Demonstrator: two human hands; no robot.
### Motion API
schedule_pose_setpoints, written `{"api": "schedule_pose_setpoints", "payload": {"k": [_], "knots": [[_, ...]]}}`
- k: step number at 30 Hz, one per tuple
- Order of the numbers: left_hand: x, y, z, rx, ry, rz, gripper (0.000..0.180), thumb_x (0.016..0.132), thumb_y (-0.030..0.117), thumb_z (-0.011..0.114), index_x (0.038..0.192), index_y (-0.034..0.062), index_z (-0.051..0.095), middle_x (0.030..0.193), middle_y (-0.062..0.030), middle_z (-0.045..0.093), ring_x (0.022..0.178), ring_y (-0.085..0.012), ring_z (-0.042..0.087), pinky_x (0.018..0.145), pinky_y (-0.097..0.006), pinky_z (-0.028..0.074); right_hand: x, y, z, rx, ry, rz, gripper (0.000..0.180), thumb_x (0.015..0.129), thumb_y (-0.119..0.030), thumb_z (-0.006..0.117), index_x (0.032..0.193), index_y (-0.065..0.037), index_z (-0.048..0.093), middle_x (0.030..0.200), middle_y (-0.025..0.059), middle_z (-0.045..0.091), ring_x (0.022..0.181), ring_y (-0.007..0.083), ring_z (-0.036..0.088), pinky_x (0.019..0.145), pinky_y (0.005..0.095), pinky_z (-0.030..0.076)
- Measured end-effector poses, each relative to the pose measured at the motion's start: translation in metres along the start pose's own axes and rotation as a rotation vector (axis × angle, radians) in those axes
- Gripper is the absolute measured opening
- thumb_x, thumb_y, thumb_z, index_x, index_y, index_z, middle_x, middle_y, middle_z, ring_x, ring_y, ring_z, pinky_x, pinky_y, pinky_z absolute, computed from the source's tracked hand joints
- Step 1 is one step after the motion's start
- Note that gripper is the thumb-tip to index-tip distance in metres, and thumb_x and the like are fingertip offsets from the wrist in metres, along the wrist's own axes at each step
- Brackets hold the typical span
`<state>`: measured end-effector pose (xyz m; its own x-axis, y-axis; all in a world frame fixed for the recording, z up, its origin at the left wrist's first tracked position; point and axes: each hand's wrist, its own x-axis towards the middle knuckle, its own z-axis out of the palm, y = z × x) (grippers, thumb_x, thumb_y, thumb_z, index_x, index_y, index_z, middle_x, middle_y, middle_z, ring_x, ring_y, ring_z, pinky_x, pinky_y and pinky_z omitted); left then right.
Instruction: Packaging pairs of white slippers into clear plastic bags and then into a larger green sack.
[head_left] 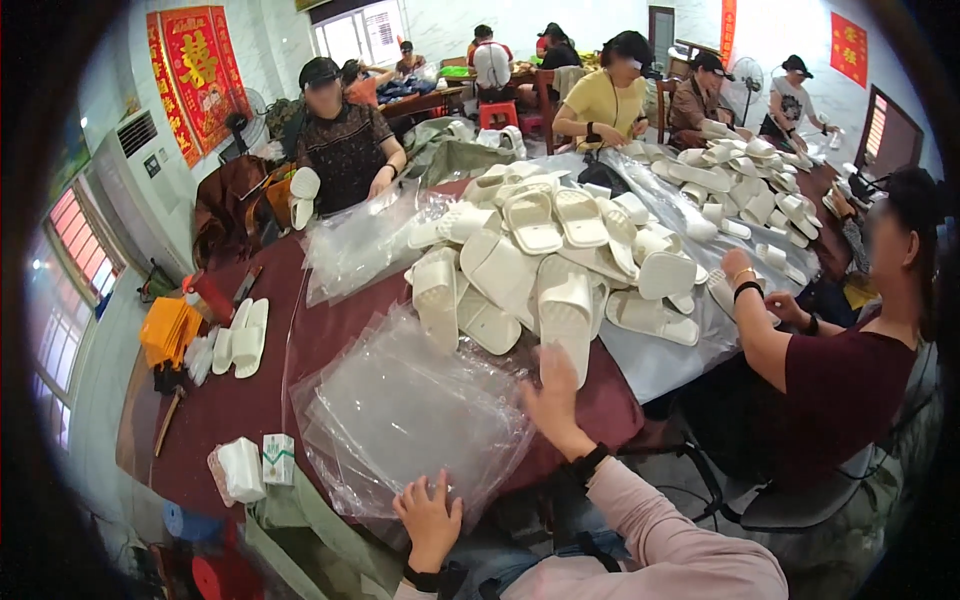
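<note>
My left hand (pixel 430 515) lies flat with fingers spread on the near edge of a stack of clear plastic bags (pixel 400 410) on the dark red table (pixel 250 400). My right hand (pixel 553 392) reaches forward with fingers apart, touching the near end of a white slipper (pixel 566 315) at the front of a big heap of white slippers (pixel 545 250). The right hand is not closed around the slipper. A black band is on each wrist.
Several other people sit around the tables; one at the right in a maroon shirt (pixel 840 390) handles slippers. More clear bags (pixel 360 245) lie at the far side. A pair of slippers (pixel 243 338), orange cloths (pixel 170 330) and a small box (pixel 278 458) sit at left.
</note>
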<state>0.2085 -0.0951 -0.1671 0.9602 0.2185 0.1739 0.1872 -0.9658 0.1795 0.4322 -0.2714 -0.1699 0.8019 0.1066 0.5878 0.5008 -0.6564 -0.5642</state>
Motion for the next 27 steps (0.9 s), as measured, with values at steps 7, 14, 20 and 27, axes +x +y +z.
{"api": "schedule_pose_setpoints", "payload": {"k": [7,14,20,27], "knots": [[0.018,0.01,0.003,-0.188,-0.133,-0.097,0.06,0.076,0.035,0.067,0.13,0.0137,0.048,0.127,-0.023,0.039,0.119,-0.0398,0.034,0.102,-0.058,0.021,0.018,0.067,-0.006,0.58,0.027,0.697,0.078,0.074,-0.018,0.074,0.136,-0.001,0.029,0.114,0.0194,0.053,0.105,0.029,0.054,0.088,0.0385,0.044],[0.013,0.002,0.043,0.051,0.028,-0.027,0.062,0.076,0.042,0.064,0.131,0.0189,0.048,0.132,-0.0229,0.037,0.124,-0.0438,0.03,0.102,-0.064,0.019,0.026,0.057,-0.004,0.919,-0.365,0.842,0.044,0.079,-0.009,0.066,0.118,0.002,0.049,0.085,0.0059,0.059,0.076,0.0161,0.057,0.068,0.0278,0.046],[0.023,0.012,0.027,0.0,-0.022,-0.004,0.059,0.077,0.044,0.062,0.132,0.0267,0.048,0.124,-0.0197,0.041,0.119,-0.0393,0.033,0.1,-0.06,0.02,0.026,0.064,0.0,1.488,-0.147,0.915,0.05,0.069,0.003,0.048,0.12,0.002,0.047,0.105,0.0096,0.059,0.088,0.0217,0.061,0.074,0.032,0.051],[0.019,0.006,0.04,0.058,0.048,0.042,0.057,0.08,0.045,0.06,0.133,0.0278,0.048,0.127,-0.0187,0.038,0.119,-0.0367,0.029,0.1,-0.059,0.019,0.044,0.007,-0.055,1.585,-0.153,0.642,0.06,0.071,0.004,0.048,0.129,0.001,0.037,0.117,0.0106,0.055,0.105,0.0221,0.058,0.09,0.0327,0.048]]}}
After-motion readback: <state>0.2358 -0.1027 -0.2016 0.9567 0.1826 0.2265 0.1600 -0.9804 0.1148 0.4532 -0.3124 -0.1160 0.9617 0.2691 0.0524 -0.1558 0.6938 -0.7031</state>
